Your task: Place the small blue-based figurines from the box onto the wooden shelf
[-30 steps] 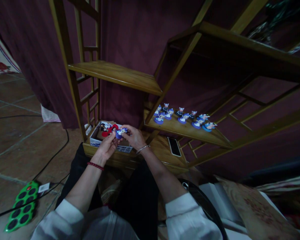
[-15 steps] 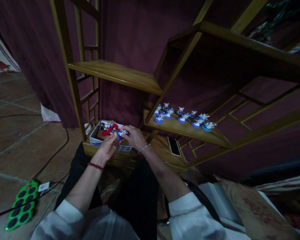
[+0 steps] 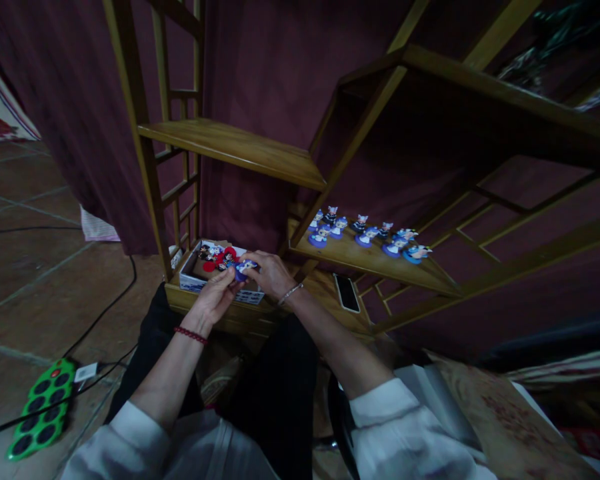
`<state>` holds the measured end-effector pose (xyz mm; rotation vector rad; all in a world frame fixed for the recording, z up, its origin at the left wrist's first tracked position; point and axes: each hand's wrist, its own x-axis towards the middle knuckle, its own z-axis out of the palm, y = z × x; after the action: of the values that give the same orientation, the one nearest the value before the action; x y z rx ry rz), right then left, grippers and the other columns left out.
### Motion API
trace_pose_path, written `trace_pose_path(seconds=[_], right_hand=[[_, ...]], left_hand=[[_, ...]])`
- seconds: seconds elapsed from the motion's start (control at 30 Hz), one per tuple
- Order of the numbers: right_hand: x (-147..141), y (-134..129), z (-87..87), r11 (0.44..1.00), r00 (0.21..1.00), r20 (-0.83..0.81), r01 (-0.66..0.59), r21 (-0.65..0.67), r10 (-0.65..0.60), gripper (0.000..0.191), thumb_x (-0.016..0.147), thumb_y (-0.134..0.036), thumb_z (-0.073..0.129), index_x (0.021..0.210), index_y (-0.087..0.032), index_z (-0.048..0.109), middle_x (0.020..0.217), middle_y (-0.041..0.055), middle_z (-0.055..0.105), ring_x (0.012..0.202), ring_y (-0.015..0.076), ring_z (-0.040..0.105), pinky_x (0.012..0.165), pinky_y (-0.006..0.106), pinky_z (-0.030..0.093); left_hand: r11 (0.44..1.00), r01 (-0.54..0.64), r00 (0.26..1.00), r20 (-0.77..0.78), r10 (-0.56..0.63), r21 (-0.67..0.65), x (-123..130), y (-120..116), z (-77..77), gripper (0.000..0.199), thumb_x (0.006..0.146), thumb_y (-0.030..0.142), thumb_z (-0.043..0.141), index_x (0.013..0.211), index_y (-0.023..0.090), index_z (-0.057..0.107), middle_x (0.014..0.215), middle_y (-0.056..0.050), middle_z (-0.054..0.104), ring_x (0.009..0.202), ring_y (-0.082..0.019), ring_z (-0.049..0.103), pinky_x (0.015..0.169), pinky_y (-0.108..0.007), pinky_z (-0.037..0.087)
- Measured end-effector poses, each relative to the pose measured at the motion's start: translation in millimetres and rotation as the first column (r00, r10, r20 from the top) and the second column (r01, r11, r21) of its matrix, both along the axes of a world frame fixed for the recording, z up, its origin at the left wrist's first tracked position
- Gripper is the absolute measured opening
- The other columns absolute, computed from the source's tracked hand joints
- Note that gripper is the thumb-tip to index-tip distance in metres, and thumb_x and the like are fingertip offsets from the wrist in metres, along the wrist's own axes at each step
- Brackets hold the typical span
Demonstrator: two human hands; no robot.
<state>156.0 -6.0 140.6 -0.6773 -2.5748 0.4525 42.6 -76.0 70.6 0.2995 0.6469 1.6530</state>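
Between my two hands is a small purple-and-white figurine (image 3: pixel 245 267) on a round purple base. My left hand (image 3: pixel 217 292) grips it from the left, thumb against the base. From the right, the fingers of my right hand (image 3: pixel 270 272) close on its other side. Just below and behind the hands stands an open box (image 3: pixel 193 283) holding several figurines (image 3: pixel 223 259), some with red bases; my hands hide its right part. More small figurines (image 3: pixel 366 236), purple-and-white, dark and light blue, stand in rows on the raised wooden shelf (image 3: pixel 405 267) to the right.
A phone (image 3: pixel 347 293) lies on the lower wooden board. Above the box juts another shelf (image 3: pixel 235 150), with slanted posts beside it. A green power strip (image 3: pixel 43 408) and black cables lie on the tiled floor at left.
The figurine stays in both hands at nearly the same spot. My right forearm and sleeve have shifted slightly to the right, and the view has moved a little.
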Motion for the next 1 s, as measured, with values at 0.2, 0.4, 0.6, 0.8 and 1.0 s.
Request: trace_pose_path(seconds=[0.2, 0.4, 0.6, 0.8, 1.0], right_hand=[[2, 3, -2.0, 0.997, 0.998, 0.005, -0.066, 0.037, 0.066, 0.022, 0.077, -0.015, 0.054, 0.097, -0.018, 0.061, 0.09, 0.0043, 0.062, 0.083, 0.0143, 0.054, 0.079, 0.026, 0.04], [7, 7, 1.0, 0.968, 0.973, 0.013, -0.229, 0.106, 0.229, 0.019, 0.082, -0.017, 0.048, 0.096, -0.017, 0.062, 0.096, 0.0059, 0.062, 0.092, 0.015, 0.053, 0.084, 0.029, 0.039], [13, 7, 2.4, 0.962, 0.969, 0.018, -0.247, 0.117, 0.247, 0.019, 0.082, -0.019, 0.048, 0.096, -0.018, 0.061, 0.095, 0.0057, 0.062, 0.09, 0.0148, 0.054, 0.082, 0.028, 0.04], [14, 1, 3.0, 0.99, 0.99, 0.059, -0.131, 0.059, 0.128, 0.021, 0.078, -0.016, 0.052, 0.096, -0.018, 0.062, 0.093, 0.0058, 0.062, 0.086, 0.0148, 0.055, 0.079, 0.027, 0.041], [15, -3, 2.5, 1.0, 0.998, 0.06, 0.017, -0.009, -0.016, 0.021, 0.073, -0.016, 0.056, 0.093, -0.019, 0.062, 0.088, 0.0029, 0.063, 0.078, 0.0138, 0.057, 0.073, 0.024, 0.041]], left_hand=[[1.0, 0.015, 0.999, 0.035, -0.014, -0.012, 2, -2, 0.7, 0.013, 0.074, 0.018, 0.06, 0.083, 0.009, 0.064, 0.074, -0.007, 0.066, 0.065, -0.011, 0.062, 0.061, -0.019, 0.051], [0.997, 0.054, 0.994, 0.096, -0.049, -0.05, 6, -3, 1.8, 0.014, 0.078, 0.023, 0.055, 0.079, 0.011, 0.062, 0.072, -0.006, 0.064, 0.066, -0.011, 0.062, 0.057, -0.017, 0.052], [0.995, 0.075, 0.991, 0.12, -0.066, -0.073, 10, -5, 1.1, 0.014, 0.077, 0.023, 0.056, 0.079, 0.01, 0.061, 0.075, -0.007, 0.063, 0.067, -0.012, 0.062, 0.057, -0.017, 0.052], [0.996, 0.063, 0.993, 0.1, -0.057, -0.06, 14, -4, -1.7, 0.013, 0.077, 0.022, 0.057, 0.078, 0.01, 0.062, 0.073, -0.006, 0.064, 0.065, -0.011, 0.062, 0.055, -0.016, 0.051], [0.997, 0.064, 0.997, 0.043, -0.063, -0.03, 16, -4, 2.4, 0.013, 0.075, 0.022, 0.059, 0.078, 0.01, 0.063, 0.071, -0.005, 0.065, 0.062, -0.01, 0.061, 0.054, -0.016, 0.05]])
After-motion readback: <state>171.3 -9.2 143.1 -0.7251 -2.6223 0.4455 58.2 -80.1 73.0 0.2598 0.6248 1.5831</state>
